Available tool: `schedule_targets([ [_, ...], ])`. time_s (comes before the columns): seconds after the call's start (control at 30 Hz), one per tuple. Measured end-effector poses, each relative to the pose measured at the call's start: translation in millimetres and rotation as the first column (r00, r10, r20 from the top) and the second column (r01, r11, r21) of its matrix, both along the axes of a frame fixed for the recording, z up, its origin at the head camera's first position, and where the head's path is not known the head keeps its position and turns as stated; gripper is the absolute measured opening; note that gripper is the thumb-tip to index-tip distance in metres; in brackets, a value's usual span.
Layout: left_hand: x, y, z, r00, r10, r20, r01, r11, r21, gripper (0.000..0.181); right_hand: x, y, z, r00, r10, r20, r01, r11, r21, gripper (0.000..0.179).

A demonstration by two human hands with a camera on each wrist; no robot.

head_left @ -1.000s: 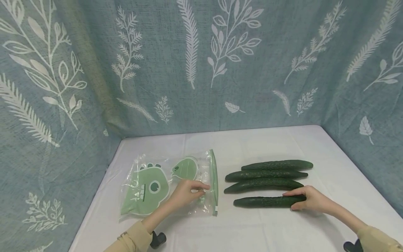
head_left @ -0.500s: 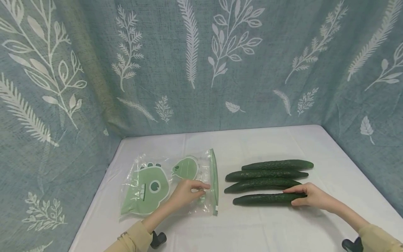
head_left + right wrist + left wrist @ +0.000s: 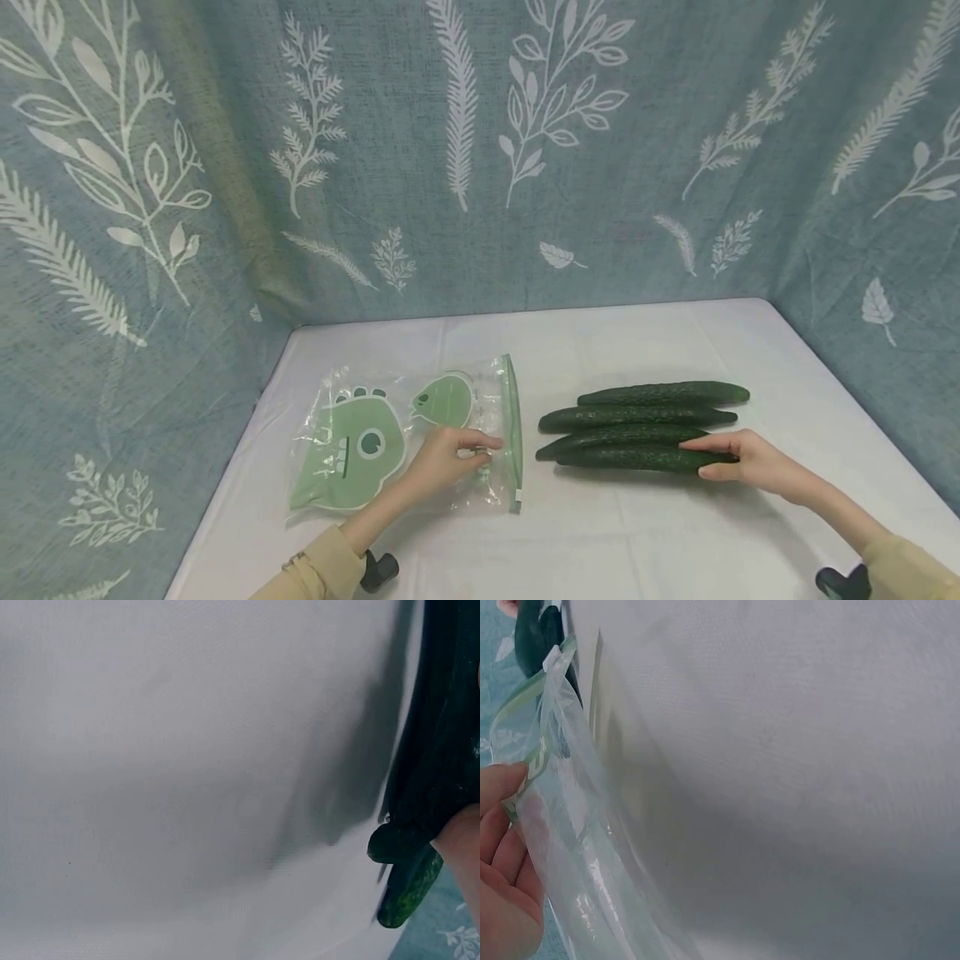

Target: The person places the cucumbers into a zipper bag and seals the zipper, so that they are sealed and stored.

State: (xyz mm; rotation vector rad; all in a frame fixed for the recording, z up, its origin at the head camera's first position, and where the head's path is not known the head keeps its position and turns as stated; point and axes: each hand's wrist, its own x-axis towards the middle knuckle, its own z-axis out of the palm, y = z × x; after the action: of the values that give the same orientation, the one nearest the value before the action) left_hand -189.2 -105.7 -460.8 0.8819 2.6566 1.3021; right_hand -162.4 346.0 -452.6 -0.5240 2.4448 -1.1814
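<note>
A clear zip bag (image 3: 435, 500) with green cartoon prints lies flat at the left, its green zip edge (image 3: 512, 417) facing right. My left hand (image 3: 444, 457) pinches the bag's plastic beside that edge; the left wrist view shows the thumb (image 3: 504, 782) on top of the film. To the right, my right hand (image 3: 756, 463) grips the right end of the front cucumber (image 3: 630, 457) between thumb and fingers. This cucumber lies along the front of a second one (image 3: 607, 437), overlapping it in the head view. Its tip (image 3: 394, 844) shows in the right wrist view.
Two more cucumbers, one in the middle (image 3: 637, 418) and one farthest back (image 3: 663, 393), lie behind in the same row. A white cloth covers the table (image 3: 600, 542). Blue-green leaf-patterned curtains (image 3: 420, 167) stand at the back and both sides.
My right hand has moved the front cucumber away from me, closing the gap to the one behind it. My left hand has stayed at the bag.
</note>
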Motion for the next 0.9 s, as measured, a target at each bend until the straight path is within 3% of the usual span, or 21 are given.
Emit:
schedule_targets([
  [0.3,1.1,0.0,2.2,0.999,0.021,0.024,-0.021,1.000,-0.006,0.020,0.8,0.4,7.9,0.999,-0.036,0.019,0.036,0.998,-0.042,0.049],
  [0.53,-0.3,-0.3,0.7,1.000,-0.004,-0.021,0.005,1.000,0.007,0.019,0.2,-6.8,7.2,0.996,-0.080,0.036,0.081,0.996,-0.044,0.051],
  [0.9,-0.3,0.3,2.1,0.999,0.000,-0.034,0.000,1.000,0.012,0.020,-2.6,-21.7,5.8,0.994,-0.111,0.005,0.111,0.994,-0.012,0.052],
])
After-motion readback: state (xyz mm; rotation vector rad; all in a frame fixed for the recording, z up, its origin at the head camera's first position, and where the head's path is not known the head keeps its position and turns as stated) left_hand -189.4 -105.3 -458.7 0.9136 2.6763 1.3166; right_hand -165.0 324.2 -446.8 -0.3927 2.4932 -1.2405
